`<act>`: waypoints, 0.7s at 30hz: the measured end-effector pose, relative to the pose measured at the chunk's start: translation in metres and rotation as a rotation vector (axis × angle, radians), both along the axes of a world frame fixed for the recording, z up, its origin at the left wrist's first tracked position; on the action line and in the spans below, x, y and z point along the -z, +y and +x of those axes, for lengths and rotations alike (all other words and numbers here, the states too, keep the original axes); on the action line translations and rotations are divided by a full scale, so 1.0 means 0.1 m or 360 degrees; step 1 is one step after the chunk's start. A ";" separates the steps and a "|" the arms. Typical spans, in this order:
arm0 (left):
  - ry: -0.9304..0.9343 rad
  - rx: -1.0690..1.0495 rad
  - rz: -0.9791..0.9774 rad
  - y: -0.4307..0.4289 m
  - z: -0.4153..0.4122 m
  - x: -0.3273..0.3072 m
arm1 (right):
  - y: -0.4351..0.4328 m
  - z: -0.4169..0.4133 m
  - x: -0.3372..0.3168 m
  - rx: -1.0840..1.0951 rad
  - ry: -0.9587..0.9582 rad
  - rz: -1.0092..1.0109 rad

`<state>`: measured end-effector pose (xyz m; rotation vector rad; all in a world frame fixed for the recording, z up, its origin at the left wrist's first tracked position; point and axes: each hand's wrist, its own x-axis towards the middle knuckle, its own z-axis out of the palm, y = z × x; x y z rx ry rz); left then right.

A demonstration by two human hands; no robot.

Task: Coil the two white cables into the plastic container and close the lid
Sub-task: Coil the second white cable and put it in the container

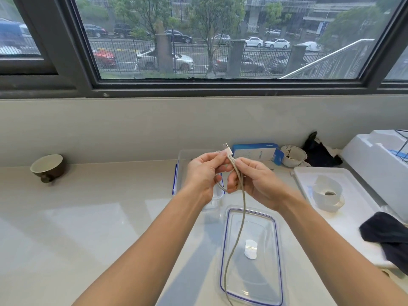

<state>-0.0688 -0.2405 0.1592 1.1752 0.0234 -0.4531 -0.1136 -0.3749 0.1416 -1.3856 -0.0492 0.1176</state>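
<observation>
Two hands work one cable in the head view, the only view supplied. The left hand point(203, 173) pinches the white cable point(244, 204) just below its USB plug point(226, 149), thumb against fingertips. The right hand point(256, 182) has its fingers curled round a small loop of the same cable, touching the left hand's grip.

The free length hangs from the loop down across the container lid point(258, 281), which lies flat on the counter, and runs off the lower edge of the frame. The plastic container point(183, 157) stands beyond the lid and is largely hidden behind the left hand. A second cable cannot be identified.

Probable faults from this state:

1. Loop release. The cable looks stiff. If either pinch slackens, the loop is likely to spring open.
2. Lid displacement. The trailing length crosses the lid. Drawing it in quickly may drag or slide the lid.
3. Tail snag. The far end is out of sight and may catch.
4. Oversized coil. Wide loops may not seat in the container, preventing lid closure.
</observation>
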 end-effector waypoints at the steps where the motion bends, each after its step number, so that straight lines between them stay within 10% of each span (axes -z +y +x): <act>1: -0.0035 -0.0012 0.0048 -0.02 0.00 0.00 | 0.00 0.00 0.00 0.0006 0.0014 0.0020; 14: -0.0520 -0.0048 0.0415 -0.03 -0.25 0.40 | -0.10 0.06 0.04 0.0289 0.0069 0.0799; 21: -0.0544 0.0841 0.0473 0.04 -0.53 0.88 | -0.19 0.14 -0.11 0.0231 0.0026 0.0916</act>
